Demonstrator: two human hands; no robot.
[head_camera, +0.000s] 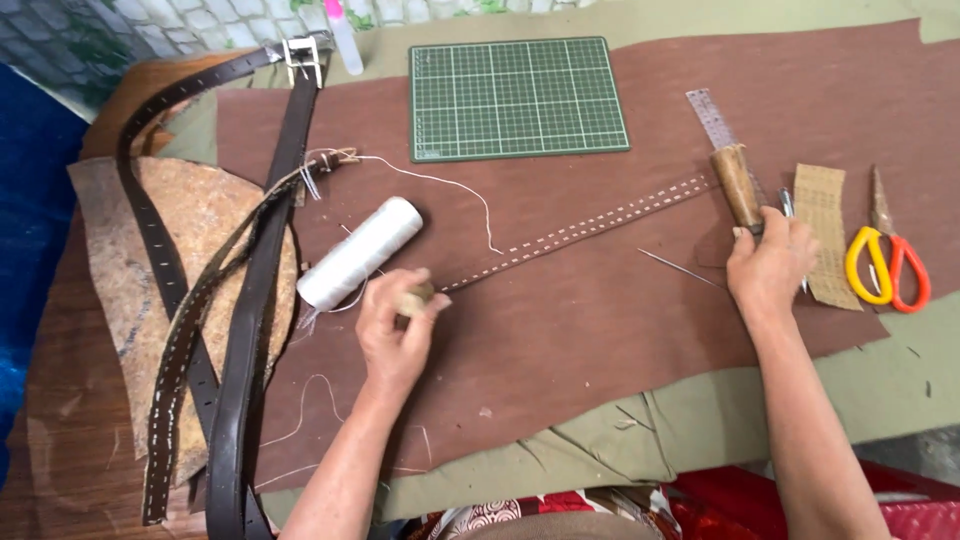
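Note:
A brown leather strap (590, 228) with two rows of white stitches lies diagonally on a brown mat (600, 320). My left hand (395, 330) pinches a small tan lump (415, 298) against the strap's near end, beside a spool of white thread (360, 252). My right hand (770, 265) rests on the strap's far end, its fingers touching a wooden-handled tool (738, 185). A thin needle (680, 268) lies on the mat between my hands. White thread (455, 190) trails from the spool area.
A green cutting mat (515, 97) lies at the back. Dark leather belts with a buckle (250, 300) drape over a rough leather piece (190, 230) at left. A metal ruler (712, 115), a perforated tan strip (825, 235) and orange-and-yellow scissors (890, 268) lie at right.

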